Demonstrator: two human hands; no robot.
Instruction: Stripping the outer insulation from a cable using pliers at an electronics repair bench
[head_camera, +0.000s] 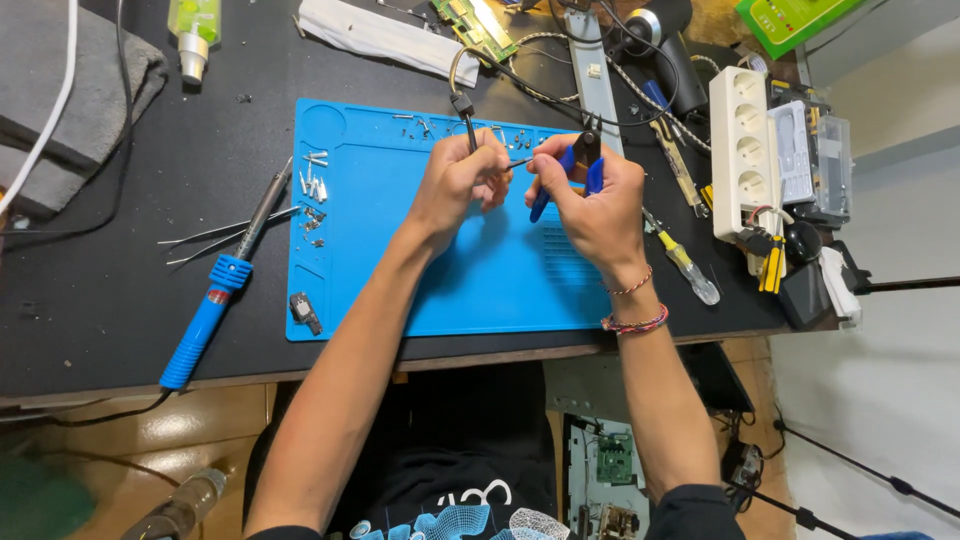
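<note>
Overhead, blue-handled cutters (580, 160) nose-up in right hand's (595, 205) clenched grip; left hand (455, 185) pinching horizontal wire (520, 161).

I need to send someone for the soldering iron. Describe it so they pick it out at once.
Start at the blue work mat on the black table. Just off its left edge lies the soldering iron, slanting, beside thin metal tweezers. Its thick bright-blue handle and grey metal shaft set it apart.

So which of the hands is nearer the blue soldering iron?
Left. The left hand is over the blue mat, beside the soldering iron at its left edge; the right hand is farther away, holding blue-handled cutters.
</note>
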